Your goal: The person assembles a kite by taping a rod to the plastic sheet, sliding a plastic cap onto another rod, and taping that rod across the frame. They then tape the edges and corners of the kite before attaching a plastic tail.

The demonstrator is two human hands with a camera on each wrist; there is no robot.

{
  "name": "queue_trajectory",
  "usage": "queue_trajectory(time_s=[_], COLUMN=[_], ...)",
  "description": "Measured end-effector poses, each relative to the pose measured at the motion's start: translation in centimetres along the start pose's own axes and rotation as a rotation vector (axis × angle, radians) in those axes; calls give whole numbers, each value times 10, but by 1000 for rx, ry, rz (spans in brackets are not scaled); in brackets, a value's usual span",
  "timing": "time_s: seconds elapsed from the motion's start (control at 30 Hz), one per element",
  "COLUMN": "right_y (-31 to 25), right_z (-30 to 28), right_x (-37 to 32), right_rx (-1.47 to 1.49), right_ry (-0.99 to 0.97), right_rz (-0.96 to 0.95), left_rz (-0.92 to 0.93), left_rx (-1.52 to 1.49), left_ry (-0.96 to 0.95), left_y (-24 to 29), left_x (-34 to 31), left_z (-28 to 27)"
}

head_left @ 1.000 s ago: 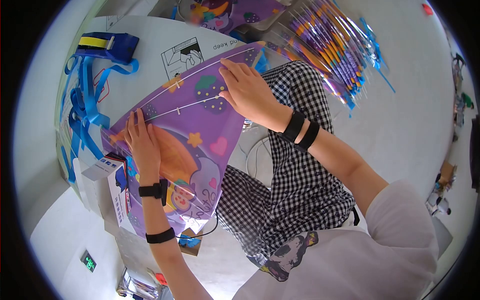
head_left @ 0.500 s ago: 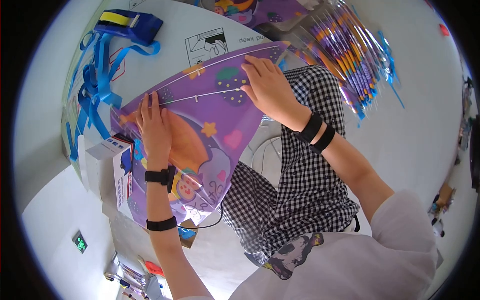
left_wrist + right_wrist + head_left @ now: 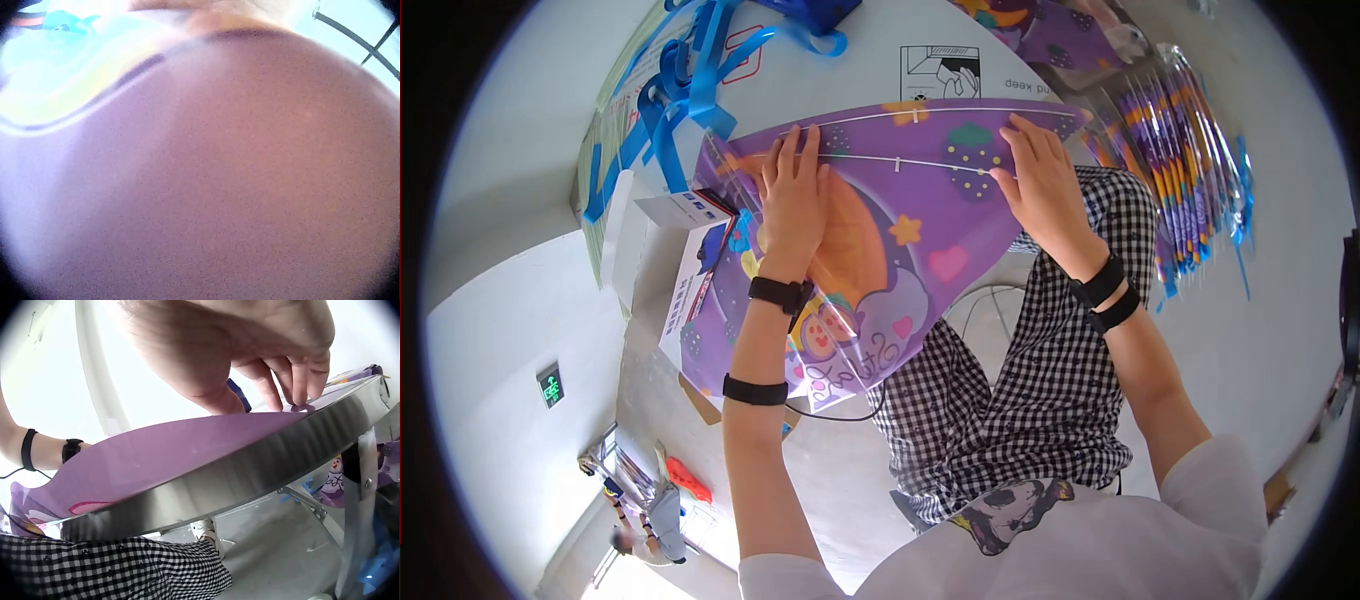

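Note:
A purple printed sheet (image 3: 960, 225), shaped like a kite, lies over the table edge. Two thin white rods run across it, an upper rod (image 3: 960, 109) along its far edge and a lower rod (image 3: 870, 158), each with a small white clip. My left hand (image 3: 793, 205) rests on the sheet near the rods' left ends, fingers straight. Towards the other end my right hand (image 3: 1048, 195) touches the sheet; its fingertips lie close to the upper rod and its thumb is by the lower rod. In the left wrist view the sheet (image 3: 219, 175) is blurred and fills most of the picture.
Blue ribbon (image 3: 662, 120) lies tangled on the white table, near a partly cut-off tape dispenser (image 3: 825, 12). An open carton (image 3: 688, 210) stands at the left. Bundled purple packages (image 3: 1190, 180) are at the right. The table has a metal rim (image 3: 250, 462) beside checkered trousers (image 3: 125, 569).
The head view has turned, so the sheet, hands and ribbon appear farther right and the tape dispenser mostly leaves the top. Both hands keep nearly the same places on the sheet.

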State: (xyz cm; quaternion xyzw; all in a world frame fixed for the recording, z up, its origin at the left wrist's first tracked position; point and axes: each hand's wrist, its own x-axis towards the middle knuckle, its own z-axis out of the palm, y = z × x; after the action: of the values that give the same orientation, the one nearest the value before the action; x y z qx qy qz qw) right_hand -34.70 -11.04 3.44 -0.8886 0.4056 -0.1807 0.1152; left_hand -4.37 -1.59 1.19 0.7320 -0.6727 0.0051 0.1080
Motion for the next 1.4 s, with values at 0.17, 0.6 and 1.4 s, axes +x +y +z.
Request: queue_trajectory(time_s=[0.17, 0.6, 1.4], right_y=[1, 0, 5], right_z=[1, 0, -3], right_x=[-1, -1, 10], right_rx=[-7, 3, 33], right_ry=[1, -2, 108], right_rz=[-3, 4, -50], left_rz=[5, -10, -9], left_rx=[17, -10, -90], left_ry=[14, 12, 9], left_y=[-1, -1, 2], left_x=[0, 0, 1], left_z=[1, 1, -4])
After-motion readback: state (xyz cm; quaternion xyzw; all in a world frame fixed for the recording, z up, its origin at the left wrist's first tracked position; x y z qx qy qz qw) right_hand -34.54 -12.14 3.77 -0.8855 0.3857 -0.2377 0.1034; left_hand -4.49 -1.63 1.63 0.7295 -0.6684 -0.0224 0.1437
